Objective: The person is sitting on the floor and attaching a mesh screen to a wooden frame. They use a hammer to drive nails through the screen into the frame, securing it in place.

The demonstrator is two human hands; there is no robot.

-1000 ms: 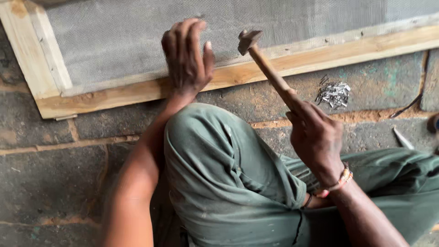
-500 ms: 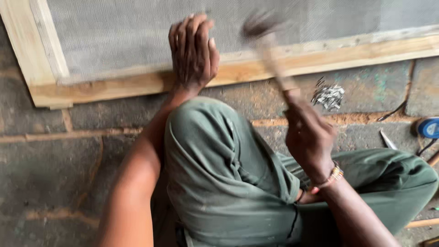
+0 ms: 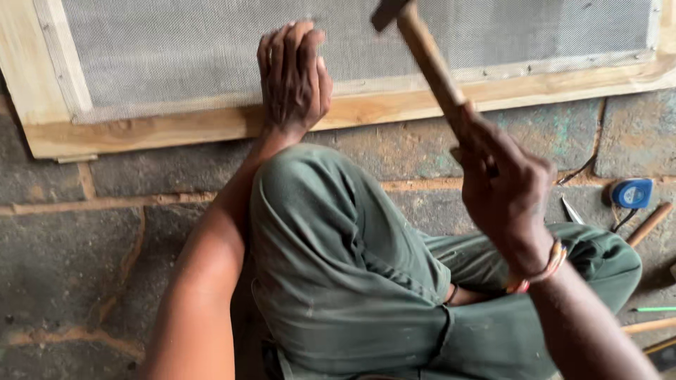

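Note:
A wooden frame (image 3: 176, 127) covered with grey wire mesh (image 3: 176, 49) lies on the stone floor. My left hand (image 3: 292, 74) presses flat on the mesh and the thin batten along the frame's lower rail, fingers together. My right hand (image 3: 503, 186) grips the wooden handle of a hammer (image 3: 422, 53), raised above the frame; its dark head sits at the top edge of the view. My bent knee in green trousers (image 3: 338, 253) is between my arms.
A blue tape measure (image 3: 631, 193) lies on the floor at right, beside a metal blade (image 3: 572, 210) and a wooden handle (image 3: 649, 224). A green pencil (image 3: 651, 309) and more wood sticks lie at the far right edge.
The hammer has swung up from near the batten to a raised position. The view has shifted, so the nail pile is hidden and the tape measure shows. My left hand stays on the mesh.

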